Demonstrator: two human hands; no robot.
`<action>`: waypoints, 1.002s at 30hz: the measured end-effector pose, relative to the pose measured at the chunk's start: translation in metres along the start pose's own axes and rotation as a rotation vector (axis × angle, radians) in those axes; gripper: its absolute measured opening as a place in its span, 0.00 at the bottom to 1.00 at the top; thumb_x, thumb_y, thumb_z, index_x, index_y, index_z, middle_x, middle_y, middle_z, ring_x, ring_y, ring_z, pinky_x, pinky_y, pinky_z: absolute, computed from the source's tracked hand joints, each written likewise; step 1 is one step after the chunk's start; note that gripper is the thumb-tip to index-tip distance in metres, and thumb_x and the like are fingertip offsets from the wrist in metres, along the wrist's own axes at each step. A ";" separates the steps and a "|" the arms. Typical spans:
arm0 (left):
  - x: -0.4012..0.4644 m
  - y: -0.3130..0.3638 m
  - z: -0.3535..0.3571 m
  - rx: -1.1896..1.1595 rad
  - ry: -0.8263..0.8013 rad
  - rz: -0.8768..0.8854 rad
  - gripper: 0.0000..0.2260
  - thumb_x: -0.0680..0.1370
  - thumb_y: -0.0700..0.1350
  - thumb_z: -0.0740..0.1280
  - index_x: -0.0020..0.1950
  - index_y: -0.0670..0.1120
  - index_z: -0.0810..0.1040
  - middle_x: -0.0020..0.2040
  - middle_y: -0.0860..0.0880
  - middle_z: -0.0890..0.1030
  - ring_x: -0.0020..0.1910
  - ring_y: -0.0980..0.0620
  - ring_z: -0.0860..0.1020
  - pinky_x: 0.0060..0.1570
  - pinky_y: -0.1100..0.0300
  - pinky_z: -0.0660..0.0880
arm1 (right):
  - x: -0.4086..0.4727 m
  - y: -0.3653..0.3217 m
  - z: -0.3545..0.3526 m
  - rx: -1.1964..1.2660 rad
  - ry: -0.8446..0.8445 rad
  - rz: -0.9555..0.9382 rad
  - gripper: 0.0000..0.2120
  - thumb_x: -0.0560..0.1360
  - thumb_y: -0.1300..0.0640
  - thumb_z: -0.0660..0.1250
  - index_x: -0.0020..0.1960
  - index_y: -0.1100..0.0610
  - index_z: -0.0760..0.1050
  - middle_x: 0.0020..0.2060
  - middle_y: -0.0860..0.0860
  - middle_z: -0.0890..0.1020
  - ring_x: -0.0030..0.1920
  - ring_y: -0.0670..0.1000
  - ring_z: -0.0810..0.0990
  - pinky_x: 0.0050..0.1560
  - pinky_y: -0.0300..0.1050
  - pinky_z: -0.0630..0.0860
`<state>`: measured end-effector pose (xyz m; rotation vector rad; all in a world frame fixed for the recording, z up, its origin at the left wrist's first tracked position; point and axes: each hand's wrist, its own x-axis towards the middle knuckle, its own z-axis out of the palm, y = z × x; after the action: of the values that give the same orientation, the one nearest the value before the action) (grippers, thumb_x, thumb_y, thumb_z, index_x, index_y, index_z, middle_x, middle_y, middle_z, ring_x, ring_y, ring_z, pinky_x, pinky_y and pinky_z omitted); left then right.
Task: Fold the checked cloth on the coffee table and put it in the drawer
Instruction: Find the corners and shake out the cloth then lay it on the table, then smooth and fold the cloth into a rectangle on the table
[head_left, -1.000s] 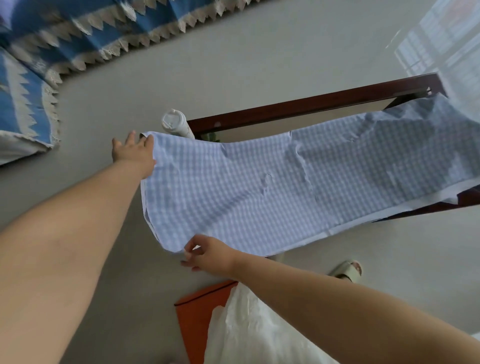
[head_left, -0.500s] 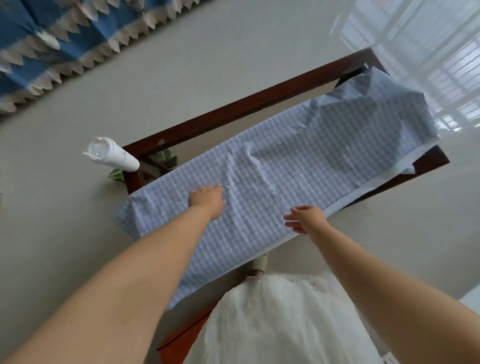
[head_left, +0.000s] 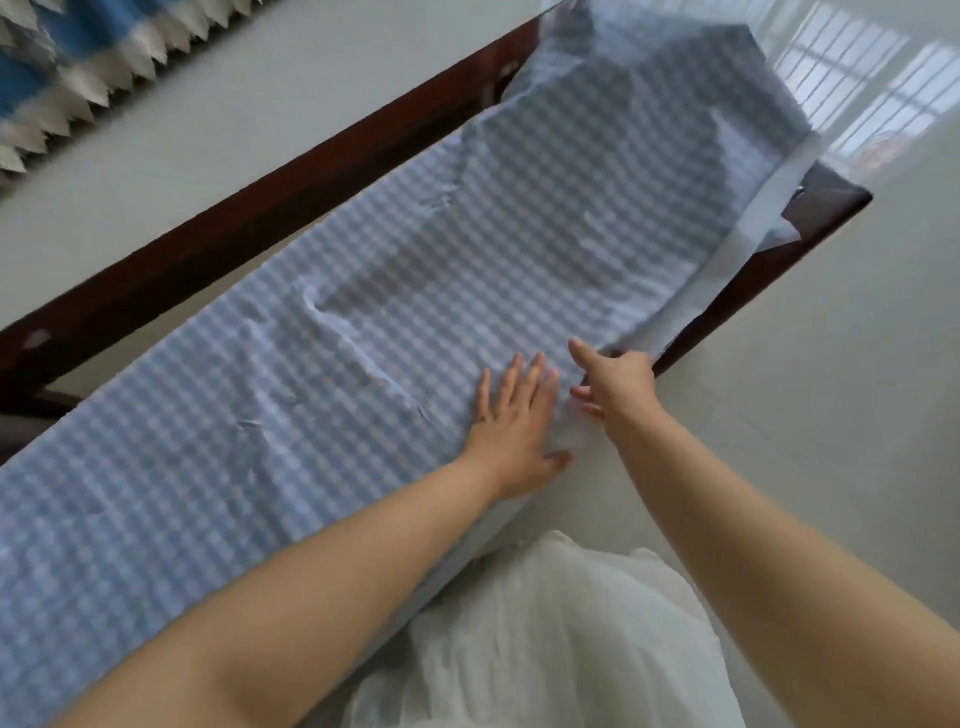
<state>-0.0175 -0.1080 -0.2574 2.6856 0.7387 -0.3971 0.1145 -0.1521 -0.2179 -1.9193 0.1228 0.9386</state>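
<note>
— Checked cloth (head_left: 467, 291): where is it?
— Spread along the dark wooden table (head_left: 218, 244), creased.
— And the hands?
— Left hand (head_left: 511, 415) presses flat on it, fingers straight; right hand (head_left: 615, 382) pinches its near edge.

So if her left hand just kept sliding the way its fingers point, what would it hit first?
Probably nothing solid soon. The left hand lies flat on the checked cloth, fingers pointing up the table; ahead is only more cloth with shallow wrinkles, as far as the blurred picture shows.
</note>
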 end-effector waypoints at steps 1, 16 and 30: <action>0.001 0.007 0.010 -0.005 0.047 -0.013 0.42 0.73 0.61 0.60 0.76 0.46 0.39 0.77 0.48 0.36 0.74 0.49 0.32 0.69 0.45 0.30 | 0.008 0.006 0.000 -0.015 0.010 -0.042 0.15 0.73 0.49 0.70 0.45 0.58 0.70 0.36 0.53 0.76 0.33 0.52 0.77 0.35 0.43 0.74; -0.019 0.031 0.038 0.086 0.216 0.084 0.26 0.80 0.42 0.47 0.77 0.42 0.42 0.78 0.46 0.41 0.76 0.49 0.40 0.72 0.44 0.39 | 0.025 0.071 -0.021 -0.285 0.250 -0.523 0.12 0.73 0.50 0.63 0.37 0.57 0.68 0.30 0.49 0.71 0.32 0.50 0.70 0.33 0.46 0.68; -0.056 0.015 0.056 0.052 0.322 0.141 0.27 0.79 0.38 0.49 0.77 0.40 0.45 0.78 0.43 0.46 0.77 0.48 0.44 0.73 0.47 0.43 | -0.015 0.067 -0.008 -0.069 0.159 -0.279 0.17 0.72 0.49 0.71 0.50 0.62 0.73 0.42 0.57 0.80 0.37 0.53 0.82 0.22 0.37 0.74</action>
<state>-0.0659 -0.1660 -0.2851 2.8647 0.6227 0.0540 0.0782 -0.1989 -0.2540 -2.0107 -0.0834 0.6112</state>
